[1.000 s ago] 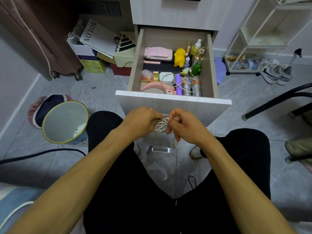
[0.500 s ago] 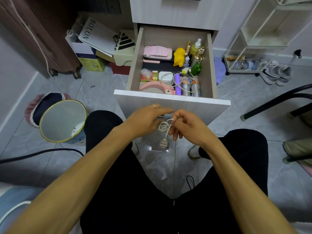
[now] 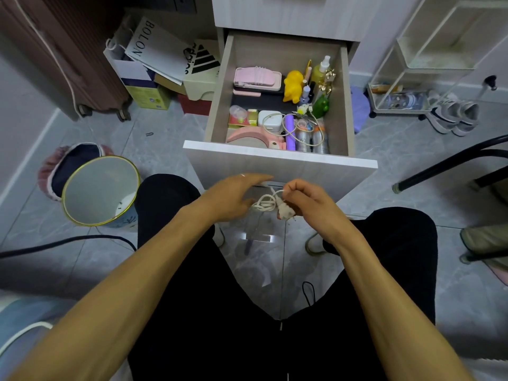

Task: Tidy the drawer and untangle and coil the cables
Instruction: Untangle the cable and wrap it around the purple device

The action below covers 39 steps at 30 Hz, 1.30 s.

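White cable (image 3: 265, 202), thin, matte, bunched in a small loose coil, hung between both hands just in front of the drawer (image 3: 280, 160) face; its blocky plug end (image 3: 286, 212) hung below the coil. Coil's long axis ran roughly left-right. Right hand (image 3: 310, 204) had fingers curled, pinching the cable near the plug. Left hand (image 3: 236, 196) was spread, fingers nearly straight, blurred; thumb touching the coil's left side. Drawer was pale wood-grain laminate, pulled out, full of small items.

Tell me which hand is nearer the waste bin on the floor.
Left. The left hand is nearer the waste bin, just to its right; the right hand, pinching the white cable, is farther right.
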Tool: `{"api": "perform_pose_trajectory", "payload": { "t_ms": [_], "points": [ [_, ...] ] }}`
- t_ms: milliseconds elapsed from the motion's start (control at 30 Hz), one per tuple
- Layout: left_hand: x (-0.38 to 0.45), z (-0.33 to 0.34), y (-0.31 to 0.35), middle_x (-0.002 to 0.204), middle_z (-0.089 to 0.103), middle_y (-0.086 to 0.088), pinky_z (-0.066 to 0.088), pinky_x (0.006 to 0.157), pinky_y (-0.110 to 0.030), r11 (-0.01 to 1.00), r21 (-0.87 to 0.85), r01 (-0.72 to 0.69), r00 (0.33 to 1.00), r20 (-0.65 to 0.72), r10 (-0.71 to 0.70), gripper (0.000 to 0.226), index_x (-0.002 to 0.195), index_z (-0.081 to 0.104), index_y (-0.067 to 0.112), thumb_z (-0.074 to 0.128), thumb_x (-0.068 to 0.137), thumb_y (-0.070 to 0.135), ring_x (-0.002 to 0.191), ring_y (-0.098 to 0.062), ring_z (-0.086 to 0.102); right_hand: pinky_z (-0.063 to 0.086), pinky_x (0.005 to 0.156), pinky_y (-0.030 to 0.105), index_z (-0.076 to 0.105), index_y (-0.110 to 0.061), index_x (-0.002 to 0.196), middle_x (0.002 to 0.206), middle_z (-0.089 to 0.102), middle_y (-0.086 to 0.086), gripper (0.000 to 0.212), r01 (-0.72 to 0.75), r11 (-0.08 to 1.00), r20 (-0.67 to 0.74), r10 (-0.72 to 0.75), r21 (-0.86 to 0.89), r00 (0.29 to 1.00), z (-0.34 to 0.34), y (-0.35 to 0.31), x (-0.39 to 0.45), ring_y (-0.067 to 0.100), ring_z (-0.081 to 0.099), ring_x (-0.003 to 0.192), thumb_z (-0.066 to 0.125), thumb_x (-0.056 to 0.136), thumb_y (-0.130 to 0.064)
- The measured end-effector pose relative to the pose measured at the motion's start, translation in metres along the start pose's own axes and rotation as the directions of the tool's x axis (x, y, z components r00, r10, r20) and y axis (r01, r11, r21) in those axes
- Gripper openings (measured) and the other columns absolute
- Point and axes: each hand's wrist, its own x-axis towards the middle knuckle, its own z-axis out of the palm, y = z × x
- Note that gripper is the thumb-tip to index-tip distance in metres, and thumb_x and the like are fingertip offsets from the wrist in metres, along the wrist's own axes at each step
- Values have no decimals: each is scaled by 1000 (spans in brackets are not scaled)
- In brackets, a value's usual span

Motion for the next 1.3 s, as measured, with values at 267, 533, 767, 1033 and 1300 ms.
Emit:
{"api": "perform_pose_trajectory", "payload": {
  "t_ms": [267,533,767,1033,1300],
  "points": [
    [3,1,11,88,70,-3,45,71,-33,975,16,-220,971,-94,220,19,101,73,16,57,94,23,77,-19,58,52,68,31,60,-10,80,74,64,9,23,-43,981,28,38,191,999,-2,5,0,22,59,69,47,98,-10],
    [1,11,5,94,58,2,46,68,-32,999,37,37,914,-404,-19,18,100,74,17,57,95,23,91,-16,53,52,79,30,58,-13,84,77,68,-11,22,-72,984,64,62,165,996,3,12,2,8,61,79,44,101,-14],
    [2,12,17,86,74,0,47,64,-30,989,-82,126,883,-444,-150,20,94,75,21,55,95,25,78,-21,66,53,77,39,53,-11,85,83,62,6,21,16,979,-10,-14,206,1000,2,21,0,14,59,70,41,102,-9],
    [-9,6,30,77,69,11,47,68,-13,976,-189,-110,873,-487,4,17,85,74,15,61,92,9,73,-7,65,51,61,22,62,-18,86,76,66,5,20,135,981,-164,-157,-137,974,-2,18,-5,6,60,60,56,94,-1],
    [5,12,22,71,70,4,53,67,-23,931,-354,92,923,-320,-213,16,84,78,12,64,90,9,67,-11,67,48,59,16,69,-8,90,71,67,-5,12,206,977,-154,-211,-47,965,1,14,-10,3,58,59,63,89,2]
  ]
}}
